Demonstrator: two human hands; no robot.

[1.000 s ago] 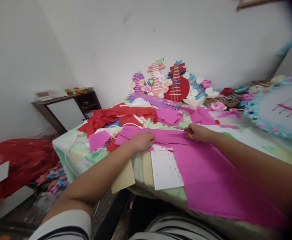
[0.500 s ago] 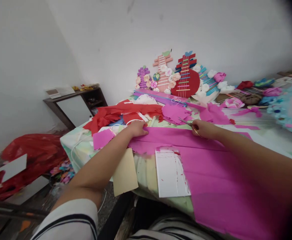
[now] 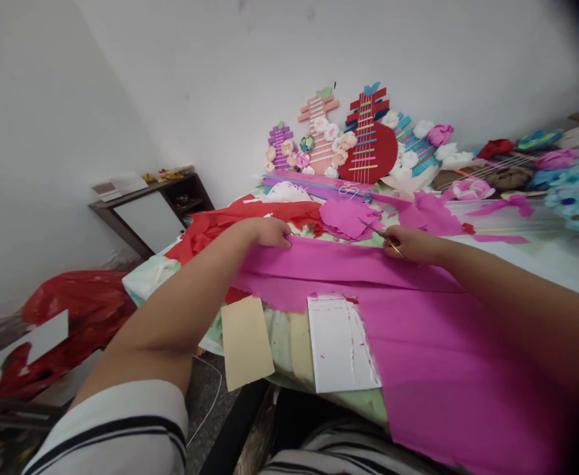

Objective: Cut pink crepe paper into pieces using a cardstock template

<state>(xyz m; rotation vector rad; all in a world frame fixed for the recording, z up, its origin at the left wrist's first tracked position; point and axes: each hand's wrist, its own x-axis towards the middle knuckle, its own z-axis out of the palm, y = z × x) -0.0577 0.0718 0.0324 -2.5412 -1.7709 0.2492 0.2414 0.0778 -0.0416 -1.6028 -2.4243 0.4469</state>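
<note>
A large sheet of magenta crepe paper (image 3: 447, 356) spreads over the table and hangs down at the right, its upper part lying folded in a long strip. My left hand (image 3: 271, 232) pinches the top edge of this strip at its left end. My right hand (image 3: 410, 244) is closed around a pair of scissors (image 3: 373, 227), whose blades point left and away from me above the strip's top edge. Under the paper's lower edge lie a white board (image 3: 341, 349) with torn, red-flecked marks and a cream card (image 3: 247, 343).
Behind the strip are crumpled red paper (image 3: 200, 231) and a stack of magenta pieces (image 3: 346, 218). Decorated lute-shaped crafts (image 3: 371, 155) lean against the wall. A low cabinet (image 3: 145, 218) stands at the left, with a red plastic bag (image 3: 81, 303) on the floor.
My left hand has lifted slightly, raising the strip's left end. The small magenta piece near my left forearm no longer shows. My right hand still holds the scissors, slightly higher in view.
</note>
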